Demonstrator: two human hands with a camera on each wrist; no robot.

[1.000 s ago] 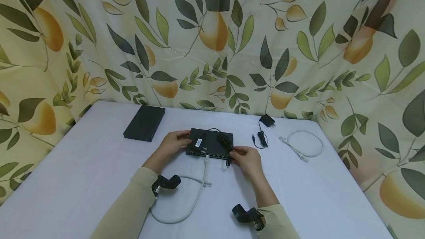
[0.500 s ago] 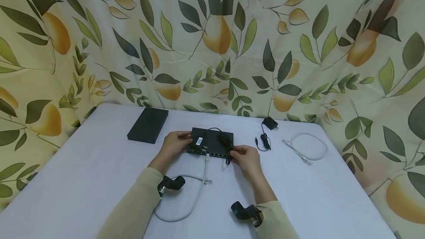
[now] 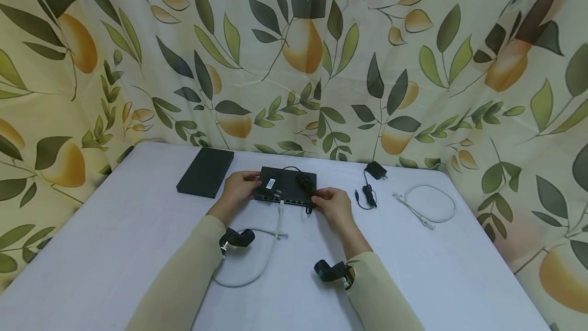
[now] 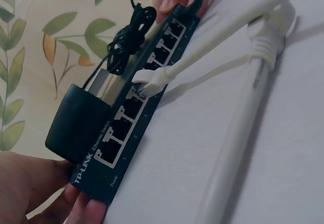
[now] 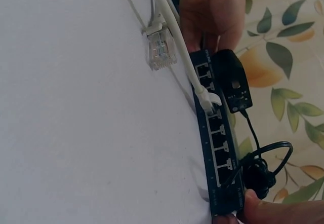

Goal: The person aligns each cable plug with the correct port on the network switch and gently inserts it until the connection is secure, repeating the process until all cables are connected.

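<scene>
A black TP-LINK Ethernet switch [image 3: 290, 182] is held by both hands at its ends, its row of ports facing me. My left hand [image 3: 236, 190] grips the left end, and my right hand [image 3: 334, 204] pinches the right end. On top of the switch lies a black power adapter [image 4: 76, 125] with a white label. Its bundled cord [image 4: 126, 41] rests near the right end and loops over the front; I cannot tell whether it is plugged in. A white network cable's plug [image 5: 207, 101] sits in a middle port. The cable's other plug [image 5: 161, 49] lies loose on the table.
A flat black box [image 3: 205, 172] lies at the back left of the white-covered table [image 3: 115, 249]. Toward the back right are a second power adapter [image 3: 376, 170] with bundled cord and a coiled white network cable [image 3: 452, 213]. A leaf-patterned curtain [image 3: 340, 116] hangs behind.
Both hands have moved the switch toward the back of the table and slightly left, with the adapter on top. The attached white cable has followed. Their grip looks the same.
</scene>
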